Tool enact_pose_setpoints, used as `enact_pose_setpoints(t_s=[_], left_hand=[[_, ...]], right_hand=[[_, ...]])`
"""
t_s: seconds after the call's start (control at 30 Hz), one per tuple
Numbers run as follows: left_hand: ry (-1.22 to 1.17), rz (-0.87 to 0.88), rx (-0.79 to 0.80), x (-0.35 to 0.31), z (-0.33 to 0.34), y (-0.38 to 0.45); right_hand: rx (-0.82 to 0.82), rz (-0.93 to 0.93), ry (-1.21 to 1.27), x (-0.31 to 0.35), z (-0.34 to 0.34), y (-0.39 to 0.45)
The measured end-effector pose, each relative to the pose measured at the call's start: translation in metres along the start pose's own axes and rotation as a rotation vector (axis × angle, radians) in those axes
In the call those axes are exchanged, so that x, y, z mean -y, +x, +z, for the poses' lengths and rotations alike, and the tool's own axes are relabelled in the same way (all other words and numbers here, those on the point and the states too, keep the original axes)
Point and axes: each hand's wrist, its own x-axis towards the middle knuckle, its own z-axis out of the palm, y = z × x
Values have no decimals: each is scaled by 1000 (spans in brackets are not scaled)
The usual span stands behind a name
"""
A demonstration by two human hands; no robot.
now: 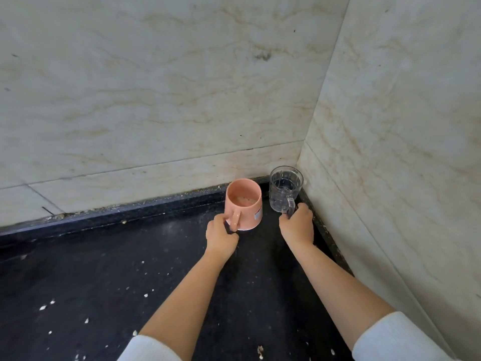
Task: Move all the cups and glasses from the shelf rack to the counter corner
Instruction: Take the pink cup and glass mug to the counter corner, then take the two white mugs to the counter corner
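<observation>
A pink mug (pixel 244 201) stands upright on the black counter (pixel 104 269), close to the back wall. My left hand (pixel 221 234) grips its handle from the near side. To its right, a clear patterned glass mug (pixel 285 187) sits upright tight in the corner where the two walls meet. My right hand (pixel 298 225) is closed on that glass mug's handle. The two cups stand side by side, a small gap between them. The shelf rack is out of view.
Marble-patterned walls (pixel 182 100) enclose the counter at the back and on the right. White crumbs and flecks are scattered over the counter's near left part. White sleeves show at the bottom edge.
</observation>
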Motion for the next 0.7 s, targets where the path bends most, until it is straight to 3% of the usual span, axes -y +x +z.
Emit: enact_pose_setpoints(t_s=[0.23, 0.47, 0.7], left_hand=[[310, 31, -113, 3, -66, -43], [526, -112, -274, 55, -169, -136], [559, -435, -509, 169, -291, -312]], right_hand=[[-68, -268, -115, 42, 3, -65], [363, -666, -77, 111, 35, -182], [733, -1063, -109, 155, 72, -397]])
